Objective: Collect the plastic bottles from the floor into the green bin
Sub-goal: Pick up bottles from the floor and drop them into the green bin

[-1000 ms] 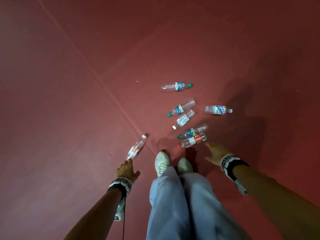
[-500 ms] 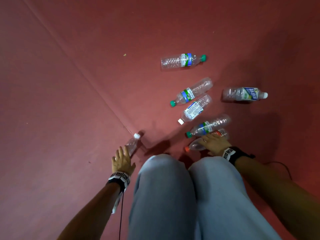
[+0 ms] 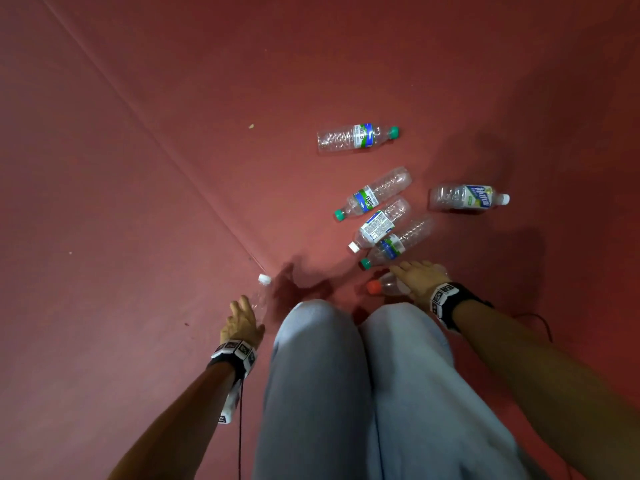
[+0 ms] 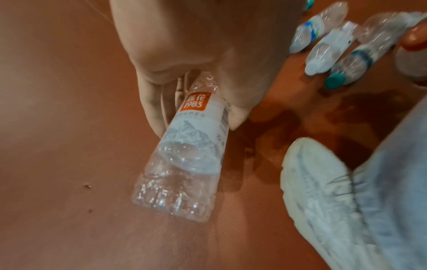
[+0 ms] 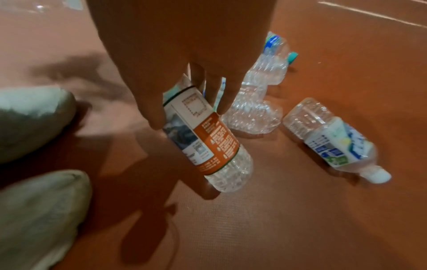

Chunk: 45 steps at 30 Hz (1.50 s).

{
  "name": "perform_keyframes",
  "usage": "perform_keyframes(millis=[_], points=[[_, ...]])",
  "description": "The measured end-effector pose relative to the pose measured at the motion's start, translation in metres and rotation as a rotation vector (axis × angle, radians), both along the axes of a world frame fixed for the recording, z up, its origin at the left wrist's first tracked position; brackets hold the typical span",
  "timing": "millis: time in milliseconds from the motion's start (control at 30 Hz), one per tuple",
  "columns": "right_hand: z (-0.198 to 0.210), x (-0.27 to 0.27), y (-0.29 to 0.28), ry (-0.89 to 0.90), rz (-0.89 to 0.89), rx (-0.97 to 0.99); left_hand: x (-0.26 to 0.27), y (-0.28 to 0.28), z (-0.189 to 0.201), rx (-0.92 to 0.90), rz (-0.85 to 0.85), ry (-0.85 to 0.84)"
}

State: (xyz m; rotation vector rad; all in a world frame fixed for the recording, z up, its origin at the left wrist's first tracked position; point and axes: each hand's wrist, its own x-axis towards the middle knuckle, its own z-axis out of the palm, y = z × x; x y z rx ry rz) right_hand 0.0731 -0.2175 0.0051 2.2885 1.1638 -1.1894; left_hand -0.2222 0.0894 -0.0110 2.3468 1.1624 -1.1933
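Two bottles get grabbed at once – the left hand [image 4: 184, 60] is wrapped round the white-cap bottle [image 4: 191, 142], the right hand [image 5: 184, 54] round the orange-label bottle [image 5: 208, 146], both low on the floor [image 3: 138, 202], saving trips. Green bin isn't seen.

Three views: one head cam high, two wrist cams low, all on the same red floor [image 3: 138, 237].
Head cam looks steeply down over both knees from well above, wide, taking in both forearms, the left hand [image 3: 242, 322], the right hand [image 3: 417, 280] and the bottle cluster [image 3: 384, 220] ahead. Left wrist cam sits close behind its hand [image 4: 196, 54], facing along the fingers, low to the floor, a shoe [image 4: 323, 191] at right. Right wrist cam does likewise behind its hand [image 5: 180, 54], shoes at left. Both wrist views share the cluster [image 4: 335, 47] [image 5: 256, 102] with the head view.
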Motion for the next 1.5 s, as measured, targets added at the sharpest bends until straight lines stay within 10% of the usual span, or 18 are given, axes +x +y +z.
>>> perform_keyframes(millis=[500, 967, 1500], points=[[0.405, 0.035, -0.004, -0.081, -0.274, 0.01, 0.047, -0.016, 0.401, 0.025, -0.042, -0.197], [0.655, -0.005, 0.06, 0.26, -1.265, 0.753, 0.112, -0.043, 0.657, -0.219, 0.195, -0.864], [0.851, -0.049, 0.179, 0.411, -0.696, 1.219, 0.038, -0.009, 0.858, 0.001, 0.431, -1.332]])
